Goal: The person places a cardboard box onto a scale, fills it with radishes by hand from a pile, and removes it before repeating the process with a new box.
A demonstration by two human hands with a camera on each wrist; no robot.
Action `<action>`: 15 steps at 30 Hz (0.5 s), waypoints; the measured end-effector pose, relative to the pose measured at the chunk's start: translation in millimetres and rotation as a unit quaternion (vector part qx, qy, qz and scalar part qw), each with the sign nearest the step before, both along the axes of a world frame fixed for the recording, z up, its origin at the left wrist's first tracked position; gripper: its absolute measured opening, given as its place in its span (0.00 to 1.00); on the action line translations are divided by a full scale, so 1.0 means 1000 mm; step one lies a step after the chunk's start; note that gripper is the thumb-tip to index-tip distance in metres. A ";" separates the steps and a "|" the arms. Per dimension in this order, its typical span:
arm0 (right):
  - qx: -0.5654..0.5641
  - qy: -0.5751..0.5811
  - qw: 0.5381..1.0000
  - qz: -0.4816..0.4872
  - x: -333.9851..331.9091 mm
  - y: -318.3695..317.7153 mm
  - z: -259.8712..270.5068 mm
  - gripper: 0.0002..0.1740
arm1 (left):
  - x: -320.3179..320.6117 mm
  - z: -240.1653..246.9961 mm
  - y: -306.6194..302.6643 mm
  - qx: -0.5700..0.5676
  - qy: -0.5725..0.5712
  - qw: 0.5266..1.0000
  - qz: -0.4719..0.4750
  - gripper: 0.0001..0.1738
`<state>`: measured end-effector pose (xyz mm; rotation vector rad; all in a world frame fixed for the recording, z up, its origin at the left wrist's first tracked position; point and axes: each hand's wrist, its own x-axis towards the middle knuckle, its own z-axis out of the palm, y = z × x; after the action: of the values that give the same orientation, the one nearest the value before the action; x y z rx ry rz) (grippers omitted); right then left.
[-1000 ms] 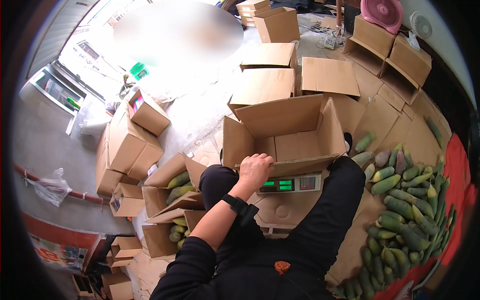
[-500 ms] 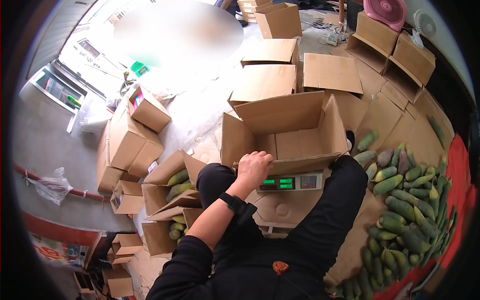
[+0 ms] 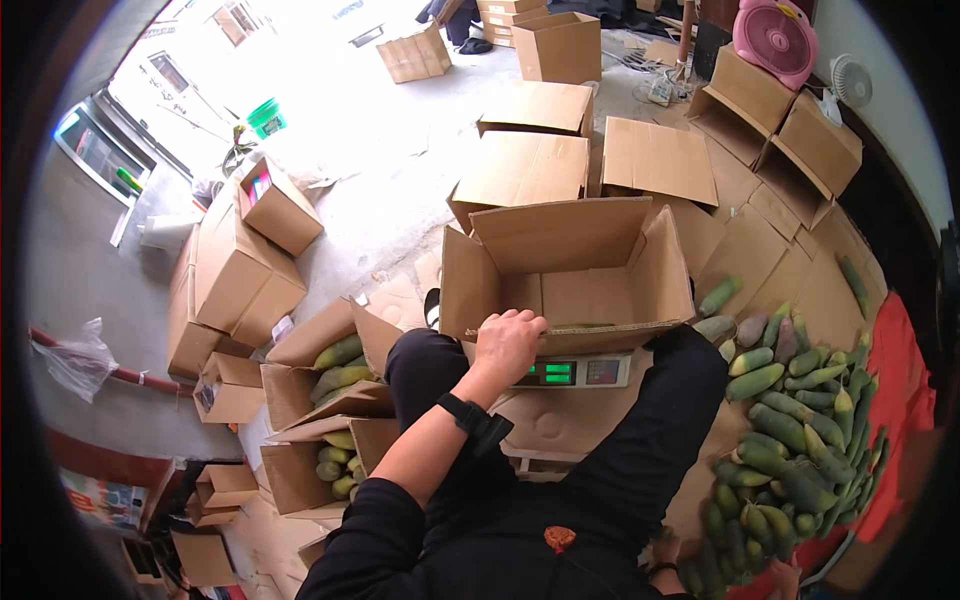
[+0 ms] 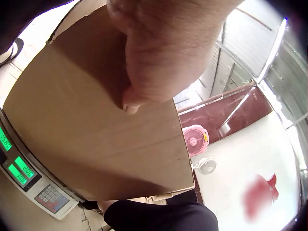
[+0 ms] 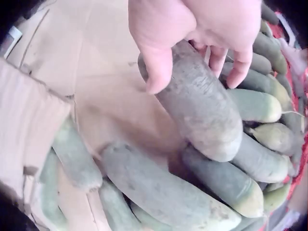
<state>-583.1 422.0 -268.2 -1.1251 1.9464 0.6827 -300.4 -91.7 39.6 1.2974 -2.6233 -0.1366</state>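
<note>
In the head view my left hand (image 3: pixel 508 345) grips the near rim of an open cardboard box (image 3: pixel 560 245), which stands on a digital scale (image 3: pixel 590 372) with green lit numbers. Its thumb presses the outer wall in the left wrist view. A strip of green (image 3: pixel 585 325) shows inside the box, just behind the near wall. In the right wrist view my right hand (image 5: pixel 197 24) holds a thick green radish (image 5: pixel 202 106), thumb on one side and fingers curled on the other. More radishes (image 5: pixel 163 187) lie beneath and beside it.
A large heap of green radishes (image 3: pixel 800 430) spreads on the right, by a red cloth (image 3: pixel 905 370). Boxes holding radishes (image 3: pixel 285 395) stand left of my knee. Closed boxes (image 3: pixel 530 165) sit beyond the scale. Part of another hand (image 5: pixel 294 55) shows at the right wrist view's edge.
The head view has shifted slightly. A strip of green now shows inside the box. Skin and a dark wristband have appeared at the lower right. My left hand keeps its grip on the rim.
</note>
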 end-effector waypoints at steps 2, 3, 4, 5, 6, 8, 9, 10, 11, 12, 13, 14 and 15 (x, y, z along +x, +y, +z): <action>-0.234 0.015 0.815 -0.530 0.002 -0.036 0.029 0.37 | 0.001 0.000 0.000 -0.002 0.006 1.000 -0.005 0.07; -0.250 0.010 0.817 -0.519 0.000 -0.061 0.056 0.38 | 0.002 0.000 0.000 -0.002 0.010 1.000 -0.004 0.07; -0.266 0.005 0.819 -0.508 -0.004 -0.084 0.079 0.39 | 0.002 0.000 0.000 -0.002 0.018 1.000 -0.006 0.06; -0.350 -0.002 0.780 -0.519 -0.011 -0.098 0.084 0.41 | 0.003 0.000 0.001 0.001 0.025 1.000 -0.007 0.06; -0.430 -0.010 0.734 -0.526 -0.021 -0.106 0.084 0.42 | 0.004 -0.001 0.001 0.003 0.029 1.000 -0.005 0.06; -0.496 -0.046 0.732 -0.465 -0.051 -0.119 0.089 0.42 | 0.003 0.000 0.002 -0.013 0.025 1.000 -0.005 0.05; -0.535 -0.143 0.653 -0.516 -0.065 -0.128 0.092 0.40 | 0.004 -0.002 0.003 -0.008 0.030 1.000 -0.007 0.05; -0.539 -0.186 0.620 -0.539 -0.064 -0.155 0.129 0.37 | 0.004 -0.003 0.003 -0.014 0.038 0.999 -0.005 0.05; -0.564 -0.129 0.659 -0.480 -0.063 -0.180 0.164 0.35 | 0.004 -0.005 0.002 -0.020 0.045 0.999 -0.006 0.04; -0.548 -0.082 0.673 -0.490 -0.094 -0.182 0.149 0.36 | 0.004 -0.006 0.001 -0.020 0.044 0.999 -0.003 0.05; -0.594 -0.078 0.655 -0.461 -0.110 -0.188 0.152 0.39 | 0.004 -0.008 0.001 -0.019 0.042 0.999 -0.002 0.05; -0.612 -0.105 0.624 -0.474 -0.089 -0.219 0.207 0.41 | 0.004 -0.008 0.001 -0.013 0.044 0.999 -0.002 0.05; -0.634 -0.058 0.625 -0.452 -0.094 -0.234 0.221 0.42 | 0.004 -0.008 0.001 -0.009 0.044 0.999 -0.001 0.06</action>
<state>-677.4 188.2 -46.8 -0.5547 2.4023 -1.5045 -296.4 -90.6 31.8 1.2528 -2.5465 -0.1668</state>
